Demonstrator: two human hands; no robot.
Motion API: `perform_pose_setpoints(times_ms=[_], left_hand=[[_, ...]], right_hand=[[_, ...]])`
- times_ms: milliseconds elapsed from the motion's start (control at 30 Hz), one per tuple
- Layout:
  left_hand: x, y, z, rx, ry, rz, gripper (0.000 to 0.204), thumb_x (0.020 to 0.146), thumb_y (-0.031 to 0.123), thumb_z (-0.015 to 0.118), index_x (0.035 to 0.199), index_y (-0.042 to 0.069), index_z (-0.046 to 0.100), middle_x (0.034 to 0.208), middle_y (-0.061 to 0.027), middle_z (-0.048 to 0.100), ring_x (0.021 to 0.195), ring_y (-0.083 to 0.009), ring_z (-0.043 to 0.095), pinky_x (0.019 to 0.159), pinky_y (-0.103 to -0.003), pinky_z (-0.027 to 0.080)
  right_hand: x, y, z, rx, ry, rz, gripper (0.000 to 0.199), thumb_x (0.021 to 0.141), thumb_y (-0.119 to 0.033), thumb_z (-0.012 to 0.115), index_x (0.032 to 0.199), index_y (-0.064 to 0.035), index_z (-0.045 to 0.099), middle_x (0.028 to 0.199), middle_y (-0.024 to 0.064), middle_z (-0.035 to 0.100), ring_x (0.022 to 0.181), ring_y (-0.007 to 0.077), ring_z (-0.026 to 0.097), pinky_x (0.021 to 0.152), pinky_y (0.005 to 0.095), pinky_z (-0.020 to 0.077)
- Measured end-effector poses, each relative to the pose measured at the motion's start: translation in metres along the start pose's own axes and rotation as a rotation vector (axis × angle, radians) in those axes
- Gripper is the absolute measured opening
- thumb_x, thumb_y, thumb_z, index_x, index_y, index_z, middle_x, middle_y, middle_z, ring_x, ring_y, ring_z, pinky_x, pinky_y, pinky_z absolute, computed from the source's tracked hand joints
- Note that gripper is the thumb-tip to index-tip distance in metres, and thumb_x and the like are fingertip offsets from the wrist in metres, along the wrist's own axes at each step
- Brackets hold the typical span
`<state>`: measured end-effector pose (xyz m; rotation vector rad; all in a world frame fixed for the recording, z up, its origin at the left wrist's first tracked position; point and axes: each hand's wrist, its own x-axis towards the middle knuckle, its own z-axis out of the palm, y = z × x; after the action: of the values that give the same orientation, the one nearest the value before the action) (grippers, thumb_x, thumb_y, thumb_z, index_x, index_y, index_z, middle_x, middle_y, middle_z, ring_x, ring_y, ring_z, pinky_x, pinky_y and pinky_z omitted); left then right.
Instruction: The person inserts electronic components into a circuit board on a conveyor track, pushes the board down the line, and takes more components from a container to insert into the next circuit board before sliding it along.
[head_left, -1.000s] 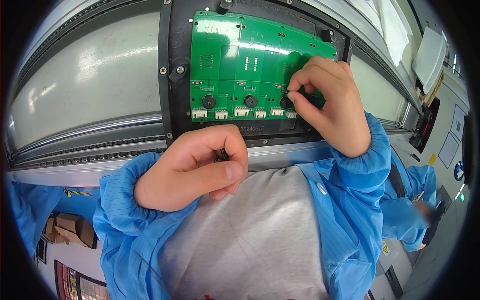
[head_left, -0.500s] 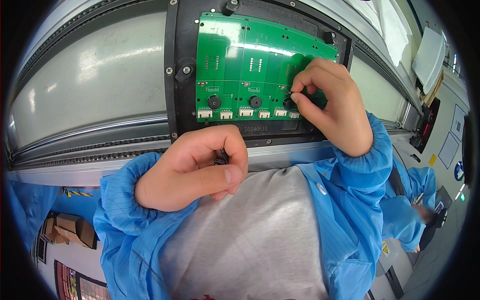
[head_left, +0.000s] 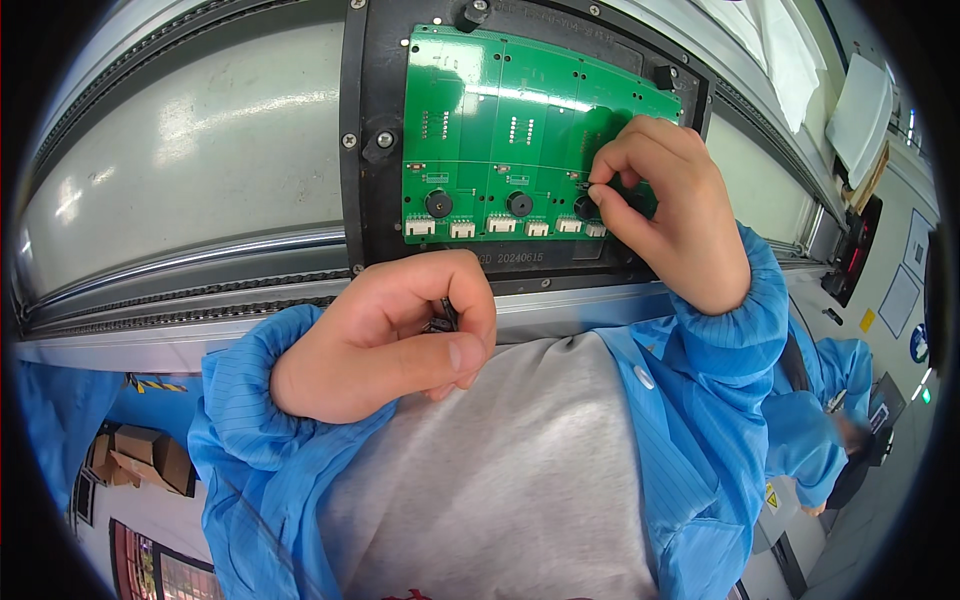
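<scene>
A green circuit board [head_left: 470,100] lies in a black fixture [head_left: 372,200] in front of me. Along its near edge stand several white connectors [head_left: 501,223], with round black buzzers [head_left: 439,204] just behind them. My right hand [head_left: 675,205] is over the board's right side, thumb and forefinger pinched on a tiny dark component [head_left: 584,187] beside a partly covered buzzer. Its exact kind is too small to make out. Nearer to me, off the board, my left hand [head_left: 390,330] is curled closed around several small black components [head_left: 442,322], mostly hidden by its fingers.
The fixture sits on a conveyor with metal rails [head_left: 190,255] and a chain along the near side. Black knobs [head_left: 474,14] rise at the fixture's edge. A co-worker in a blue sleeve [head_left: 810,440] is at the right. Cardboard boxes [head_left: 150,458] stand at lower left.
The fixture and board have shifted slightly to the right. My right hand has moved a little the same way, still pinching at the same spot; my left hand stays put.
</scene>
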<state>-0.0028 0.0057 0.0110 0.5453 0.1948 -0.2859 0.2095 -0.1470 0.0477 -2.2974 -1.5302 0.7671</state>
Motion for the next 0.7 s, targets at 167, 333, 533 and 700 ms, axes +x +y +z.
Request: perform_pose_setpoints(times_ms=[167,333,533,700], left_hand=[[0.0004,0.0002,0.0004,0.001,0.006,0.004,0.009,0.092,0.011,0.054,0.089,0.004,0.050,0.076,-0.0085,0.057,0.054,-0.0099,0.048,0.053,-0.020,0.038],[0.0002,0.0005,0.0007,0.006,0.009,0.006,0.009,0.092,0.012,0.055,0.089,0.004,0.051,0.076,-0.0084,0.057,0.054,-0.0097,0.048,0.053,-0.020,0.038],[-0.0002,0.0014,0.0005,0.011,0.018,-0.004,0.010,0.092,0.012,0.056,0.088,0.004,0.051,0.076,-0.0081,0.057,0.054,-0.0093,0.047,0.053,-0.019,0.038],[0.0009,0.0013,0.0007,0.018,0.023,-0.006,0.010,0.091,0.012,0.056,0.088,0.004,0.051,0.075,-0.0080,0.057,0.054,-0.0090,0.047,0.053,-0.019,0.037]], right_hand=[[0.0010,-0.0016,-0.0022,-0.113,0.010,-0.061,0.014,0.071,0.001,0.066,0.081,-0.0063,0.058,0.085,0.0030,0.055,0.074,0.0185,0.049,0.083,0.0308,0.0371],[0.0021,-0.0015,-0.0030,-0.256,0.039,-0.161,0.018,0.070,-0.001,0.067,0.083,-0.0079,0.057,0.087,0.0026,0.054,0.077,0.0194,0.049,0.087,0.0333,0.0360],[0.0022,0.0005,-0.0010,-0.406,0.084,-0.258,0.022,0.068,-0.003,0.068,0.086,-0.0094,0.056,0.088,0.0023,0.053,0.079,0.0201,0.049,0.088,0.0357,0.0359],[0.0001,0.0022,0.0029,-0.465,0.113,-0.268,0.023,0.068,-0.004,0.068,0.087,-0.0097,0.056,0.089,0.0023,0.053,0.080,0.0201,0.050,0.089,0.0365,0.0362]])
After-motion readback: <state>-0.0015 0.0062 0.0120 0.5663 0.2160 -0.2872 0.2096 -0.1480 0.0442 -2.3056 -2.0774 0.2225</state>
